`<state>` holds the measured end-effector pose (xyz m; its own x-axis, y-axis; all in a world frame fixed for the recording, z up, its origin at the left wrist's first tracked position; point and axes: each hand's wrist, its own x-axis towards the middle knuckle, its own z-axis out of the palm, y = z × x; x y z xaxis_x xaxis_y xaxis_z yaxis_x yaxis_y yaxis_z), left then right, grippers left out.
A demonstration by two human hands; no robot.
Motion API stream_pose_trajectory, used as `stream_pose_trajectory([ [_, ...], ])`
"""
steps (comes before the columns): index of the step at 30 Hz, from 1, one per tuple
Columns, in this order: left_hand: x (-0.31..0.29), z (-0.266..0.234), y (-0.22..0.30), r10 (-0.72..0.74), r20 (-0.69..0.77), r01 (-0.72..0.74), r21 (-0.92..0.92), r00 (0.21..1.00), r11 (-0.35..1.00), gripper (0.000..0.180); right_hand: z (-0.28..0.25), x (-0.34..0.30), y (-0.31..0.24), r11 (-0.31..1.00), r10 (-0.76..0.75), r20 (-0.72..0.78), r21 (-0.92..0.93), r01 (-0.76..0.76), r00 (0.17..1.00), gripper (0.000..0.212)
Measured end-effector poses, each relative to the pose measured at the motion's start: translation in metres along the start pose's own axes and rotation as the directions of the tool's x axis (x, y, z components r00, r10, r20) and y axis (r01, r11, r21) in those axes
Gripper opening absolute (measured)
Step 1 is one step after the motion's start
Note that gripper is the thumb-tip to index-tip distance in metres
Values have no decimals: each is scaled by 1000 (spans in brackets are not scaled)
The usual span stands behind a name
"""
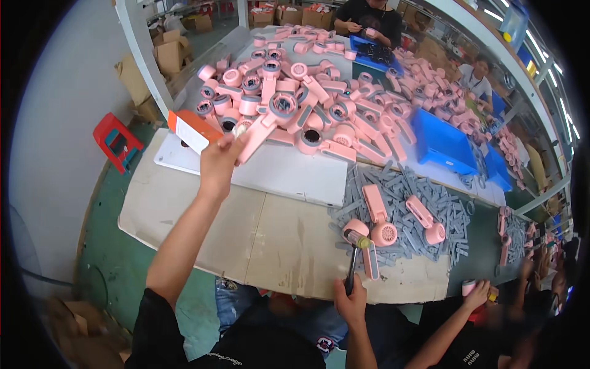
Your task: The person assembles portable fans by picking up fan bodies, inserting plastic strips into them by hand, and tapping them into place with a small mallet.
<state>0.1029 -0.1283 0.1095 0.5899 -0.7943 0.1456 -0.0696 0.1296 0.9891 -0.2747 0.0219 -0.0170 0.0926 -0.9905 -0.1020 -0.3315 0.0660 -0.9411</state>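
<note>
Shows white script [226,358] on the wearer's shirt [270,338], white capitals [471,357] on a co-worker's shirt [453,353] (tilted), and a letter-marked patch [324,344].

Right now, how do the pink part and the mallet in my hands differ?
The pink part has a wide, round head; the mallet has a dark handle and small yellowish head. The pink part, in the left hand, is at the pink heap; the mallet, in the right hand, is by the grey strips. Both heads point away from you.
</note>
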Motion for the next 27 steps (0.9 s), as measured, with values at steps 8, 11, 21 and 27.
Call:
stream_pose_trajectory([
  [8, 186, 55, -19, -314, 211, 378, -473, 925, 795, 12, -2, 5, -10, 997, -1, 18, -73, 2, 1000, 25],
  [11, 226, 76, -29, -245, 152, 288, -460, 958, 840, 13, -4, 4, -18, 998, 50, 31, -40, -49, 998, 34],
  [21, 301, 113, -31, 101, 53, -110, 224, 993, 968, 32, -7, -7, -14, 994, -93, -14, -66, 92, 996, 26],
  [27, 188, 129, -18, 575, 307, -646, 471, 758, 600, 38, -8, -6, -14, 993, -117, -67, 10, 118, 991, 26],
])
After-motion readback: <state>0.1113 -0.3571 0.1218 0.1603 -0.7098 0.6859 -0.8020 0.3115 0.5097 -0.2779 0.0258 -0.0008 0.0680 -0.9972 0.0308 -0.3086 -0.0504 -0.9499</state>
